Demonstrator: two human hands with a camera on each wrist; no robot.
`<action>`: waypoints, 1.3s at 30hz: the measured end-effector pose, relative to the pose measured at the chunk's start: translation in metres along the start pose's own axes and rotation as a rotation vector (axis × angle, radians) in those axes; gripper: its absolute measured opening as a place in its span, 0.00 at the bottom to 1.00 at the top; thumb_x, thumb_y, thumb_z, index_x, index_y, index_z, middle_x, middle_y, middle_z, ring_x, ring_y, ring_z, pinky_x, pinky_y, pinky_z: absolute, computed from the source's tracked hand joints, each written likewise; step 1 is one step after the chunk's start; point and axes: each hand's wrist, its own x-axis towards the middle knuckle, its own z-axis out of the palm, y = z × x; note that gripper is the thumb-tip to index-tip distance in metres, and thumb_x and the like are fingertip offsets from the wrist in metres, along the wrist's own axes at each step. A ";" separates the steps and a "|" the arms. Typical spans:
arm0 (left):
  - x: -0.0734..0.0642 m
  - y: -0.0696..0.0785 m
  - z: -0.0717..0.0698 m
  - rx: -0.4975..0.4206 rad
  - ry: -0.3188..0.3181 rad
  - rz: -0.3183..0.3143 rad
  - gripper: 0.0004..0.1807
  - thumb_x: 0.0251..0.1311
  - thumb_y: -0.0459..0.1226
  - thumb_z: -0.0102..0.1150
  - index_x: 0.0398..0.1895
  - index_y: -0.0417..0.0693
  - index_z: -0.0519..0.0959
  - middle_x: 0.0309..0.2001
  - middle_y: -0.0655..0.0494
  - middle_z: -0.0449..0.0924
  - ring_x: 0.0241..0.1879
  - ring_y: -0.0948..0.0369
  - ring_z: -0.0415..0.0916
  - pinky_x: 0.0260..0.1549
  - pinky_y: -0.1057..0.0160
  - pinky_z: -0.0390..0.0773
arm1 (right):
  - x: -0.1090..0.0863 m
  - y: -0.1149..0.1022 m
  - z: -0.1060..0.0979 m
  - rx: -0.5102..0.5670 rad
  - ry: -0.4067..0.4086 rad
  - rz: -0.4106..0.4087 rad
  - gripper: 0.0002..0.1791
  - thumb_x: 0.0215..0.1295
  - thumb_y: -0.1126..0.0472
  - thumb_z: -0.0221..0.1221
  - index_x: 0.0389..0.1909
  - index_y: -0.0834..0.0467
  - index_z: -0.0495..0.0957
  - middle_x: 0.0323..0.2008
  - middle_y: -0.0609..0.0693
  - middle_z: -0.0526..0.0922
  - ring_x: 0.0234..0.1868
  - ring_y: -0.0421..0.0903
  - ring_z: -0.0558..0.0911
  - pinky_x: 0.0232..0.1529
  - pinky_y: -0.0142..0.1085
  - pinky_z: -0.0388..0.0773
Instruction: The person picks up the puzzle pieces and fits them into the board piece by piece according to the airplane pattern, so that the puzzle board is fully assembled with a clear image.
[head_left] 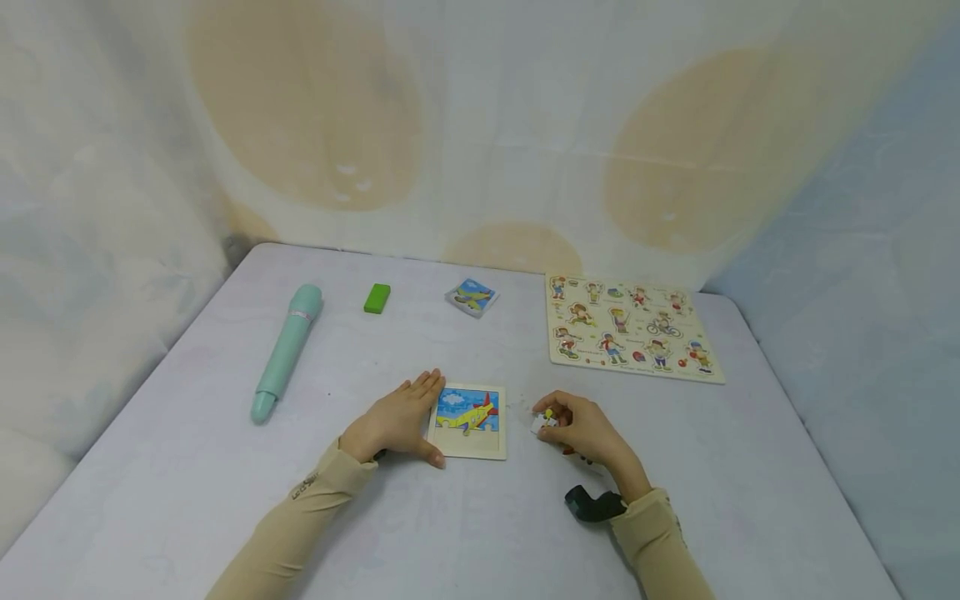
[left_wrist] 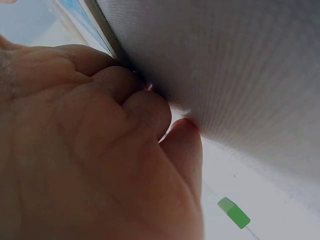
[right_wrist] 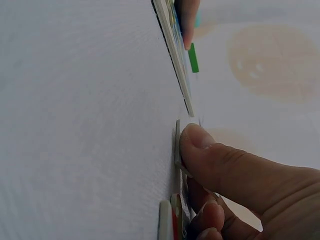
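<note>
A small wooden jigsaw board [head_left: 468, 450] with a yellow and red plane picture lies in the middle of the table; its lower strip is bare wood. My left hand [head_left: 401, 421] rests along the board's left edge, fingers straight and thumb near the lower left corner. To the board's right, my right hand [head_left: 587, 429] pinches a white and yellow puzzle piece [head_left: 542, 422] close over the table. The right wrist view has the thumb pressed on this piece [right_wrist: 177, 145]. Beneath that hand lie more pieces [right_wrist: 165, 220], partly hidden, with some red showing.
A mint-green tube-shaped thing [head_left: 288, 350] lies at the left. Farther back are a green block [head_left: 377, 298] and a plane picture card [head_left: 472, 297]. A large wooden board with children figures [head_left: 630, 325] lies at the back right, near the curtain [head_left: 510, 167].
</note>
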 end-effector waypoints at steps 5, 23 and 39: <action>0.000 -0.001 0.000 -0.005 -0.002 -0.002 0.69 0.37 0.62 0.74 0.75 0.34 0.48 0.77 0.40 0.44 0.77 0.47 0.41 0.75 0.45 0.49 | 0.000 0.000 0.001 0.003 -0.001 0.003 0.15 0.56 0.65 0.67 0.45 0.55 0.80 0.24 0.49 0.69 0.23 0.44 0.70 0.18 0.31 0.74; 0.000 -0.001 0.000 -0.012 -0.009 -0.007 0.70 0.37 0.62 0.74 0.75 0.34 0.47 0.77 0.41 0.43 0.78 0.47 0.40 0.75 0.45 0.48 | 0.002 0.003 0.001 -0.060 0.028 -0.021 0.12 0.61 0.62 0.65 0.46 0.51 0.83 0.27 0.48 0.73 0.25 0.43 0.70 0.19 0.30 0.69; 0.001 -0.001 0.002 -0.001 -0.008 -0.011 0.69 0.37 0.62 0.74 0.75 0.35 0.47 0.77 0.41 0.43 0.78 0.47 0.40 0.75 0.46 0.48 | 0.013 0.001 -0.005 0.018 0.035 0.039 0.16 0.60 0.59 0.65 0.49 0.57 0.78 0.29 0.49 0.83 0.26 0.42 0.74 0.26 0.30 0.69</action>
